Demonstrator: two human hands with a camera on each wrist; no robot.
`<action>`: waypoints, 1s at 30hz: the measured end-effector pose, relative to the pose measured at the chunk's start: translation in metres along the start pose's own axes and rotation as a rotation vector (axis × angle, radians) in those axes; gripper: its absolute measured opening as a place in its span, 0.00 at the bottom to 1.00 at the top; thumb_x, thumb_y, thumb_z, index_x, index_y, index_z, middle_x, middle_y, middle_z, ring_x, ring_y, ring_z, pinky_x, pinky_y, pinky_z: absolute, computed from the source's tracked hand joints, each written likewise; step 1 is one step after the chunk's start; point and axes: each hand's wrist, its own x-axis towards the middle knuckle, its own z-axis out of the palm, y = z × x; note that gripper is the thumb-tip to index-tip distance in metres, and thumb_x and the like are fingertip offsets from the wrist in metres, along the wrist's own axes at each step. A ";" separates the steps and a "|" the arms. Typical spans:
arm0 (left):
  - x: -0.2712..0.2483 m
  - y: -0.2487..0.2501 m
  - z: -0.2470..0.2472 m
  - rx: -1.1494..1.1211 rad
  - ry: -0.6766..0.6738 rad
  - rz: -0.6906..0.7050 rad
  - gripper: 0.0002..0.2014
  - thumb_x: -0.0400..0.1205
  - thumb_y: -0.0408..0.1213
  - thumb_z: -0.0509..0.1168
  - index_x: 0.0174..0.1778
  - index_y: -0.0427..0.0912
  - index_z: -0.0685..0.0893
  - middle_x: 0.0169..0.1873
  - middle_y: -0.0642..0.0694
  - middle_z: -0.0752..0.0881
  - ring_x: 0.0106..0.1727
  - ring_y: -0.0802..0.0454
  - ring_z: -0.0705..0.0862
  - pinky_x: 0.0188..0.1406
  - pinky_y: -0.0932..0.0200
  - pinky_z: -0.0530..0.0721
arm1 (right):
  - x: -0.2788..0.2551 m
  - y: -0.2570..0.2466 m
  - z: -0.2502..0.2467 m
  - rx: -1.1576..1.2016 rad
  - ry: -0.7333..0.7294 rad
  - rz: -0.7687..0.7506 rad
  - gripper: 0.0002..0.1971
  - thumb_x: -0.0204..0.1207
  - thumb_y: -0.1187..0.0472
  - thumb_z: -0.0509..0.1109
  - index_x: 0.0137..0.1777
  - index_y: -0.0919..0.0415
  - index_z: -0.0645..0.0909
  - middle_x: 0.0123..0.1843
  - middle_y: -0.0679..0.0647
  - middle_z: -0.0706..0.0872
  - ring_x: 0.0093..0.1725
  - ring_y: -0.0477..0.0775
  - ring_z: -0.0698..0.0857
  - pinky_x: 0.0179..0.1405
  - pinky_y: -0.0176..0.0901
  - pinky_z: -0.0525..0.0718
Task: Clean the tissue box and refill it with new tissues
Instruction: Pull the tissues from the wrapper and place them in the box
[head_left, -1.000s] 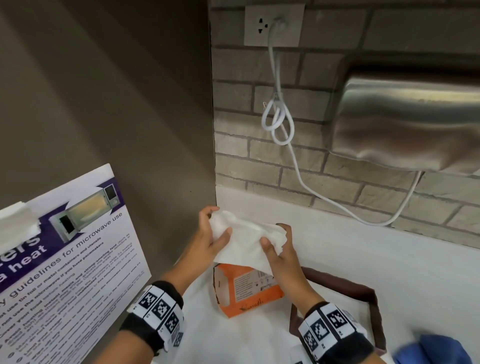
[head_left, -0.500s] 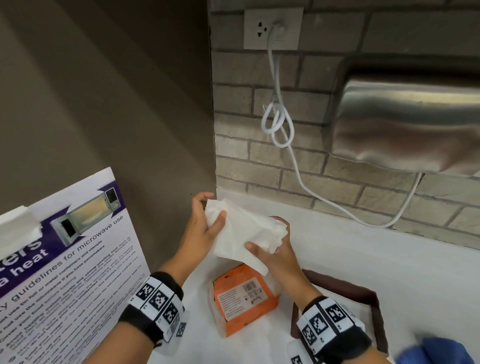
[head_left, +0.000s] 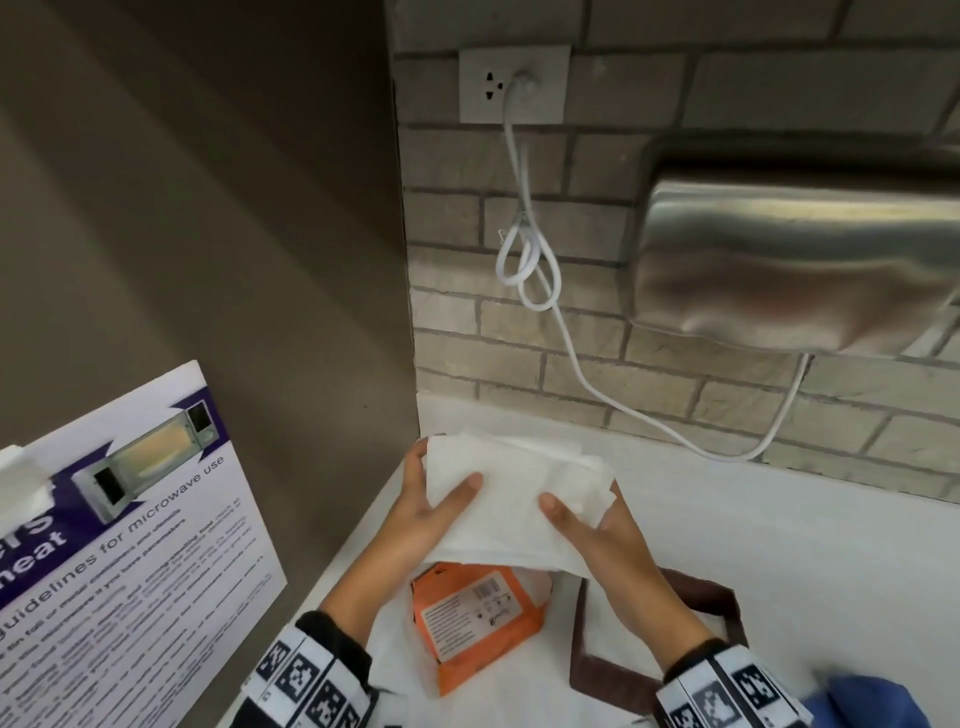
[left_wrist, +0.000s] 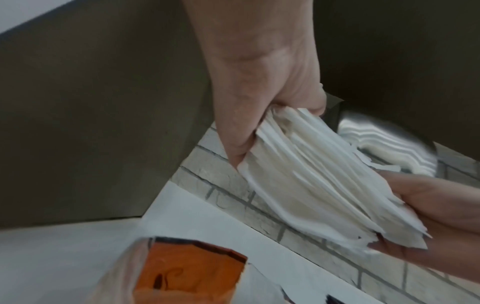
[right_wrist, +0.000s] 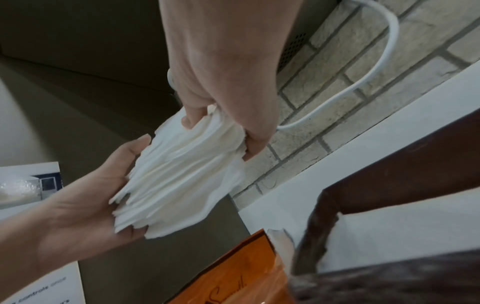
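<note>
You've got the tissue stack (head_left: 519, 499) up off the counter (head_left: 753, 545), one end in each hand. Left hand (head_left: 434, 506): thumb on top, fingers wrapped underneath, clamped on the left end. Right hand (head_left: 597, 535): same pinch on the right end. The wrist views show many loose folded sheets, edges fanned and uneven, so the stack isn't squared up.

The orange wrapper (head_left: 478, 618) lies on the counter right below the stack, torn open; looks emptied, so I'd judge unpacking done.

The brown box (head_left: 727, 613) sits to the right of the wrapper, just behind your right wrist. Open top, pale interior; I see no tissues in it from here, but most of the inside is hidden. Can't tell whether it's been wiped. A blue cloth (head_left: 862, 701) sits at the bottom right edge, near the box.

Left, as I read it: square the stack, move it right and lower it into the box, then close up if there's a lid (none in view). Risk: loose sheets slipping out from the middle.
</note>
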 end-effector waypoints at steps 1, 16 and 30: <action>-0.002 -0.003 0.005 0.009 -0.020 0.007 0.35 0.73 0.55 0.71 0.74 0.64 0.61 0.63 0.53 0.83 0.59 0.54 0.88 0.45 0.62 0.89 | -0.003 0.000 -0.005 0.001 0.011 0.000 0.28 0.66 0.52 0.79 0.65 0.45 0.74 0.57 0.46 0.88 0.55 0.48 0.88 0.50 0.46 0.89; -0.010 -0.026 0.087 -0.797 -0.301 -0.154 0.43 0.67 0.48 0.82 0.77 0.39 0.75 0.73 0.37 0.80 0.75 0.41 0.79 0.77 0.41 0.73 | -0.033 0.013 -0.051 0.419 0.357 0.006 0.26 0.77 0.60 0.71 0.74 0.52 0.68 0.65 0.52 0.85 0.61 0.56 0.85 0.63 0.56 0.82; -0.010 -0.047 0.101 -0.421 -0.175 -0.169 0.27 0.76 0.31 0.76 0.72 0.39 0.78 0.63 0.37 0.88 0.64 0.37 0.86 0.70 0.34 0.79 | -0.052 0.012 -0.069 -0.332 0.321 -0.252 0.23 0.70 0.60 0.79 0.58 0.39 0.74 0.58 0.39 0.80 0.57 0.38 0.82 0.47 0.31 0.82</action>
